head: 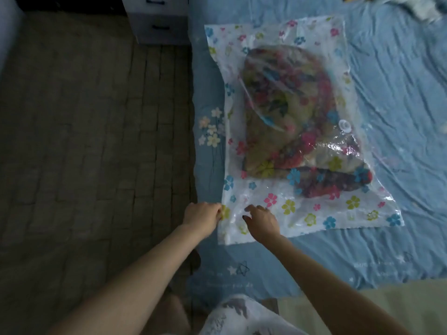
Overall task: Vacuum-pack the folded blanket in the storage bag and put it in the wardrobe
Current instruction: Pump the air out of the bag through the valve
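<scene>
A clear storage bag (314, 209) printed with small coloured flowers lies flat on the blue bed sheet (399, 93). Inside it sits the folded blanket (290, 112), a red, green and dark floral bundle. A round white valve (344, 125) shows on the bag's top face, right of the blanket. My left hand (202, 217) pinches the bag's near left corner at its edge. My right hand (261, 220) rests on the near strip of the bag just beside it, fingers bent with the tips on the plastic.
The bed's left edge runs down the middle of the view, with dark brick-pattern floor (84, 141) to its left. A grey drawer unit (159, 22) stands at the far end of the floor. Crumpled white cloth (425, 8) lies at the bed's far right corner.
</scene>
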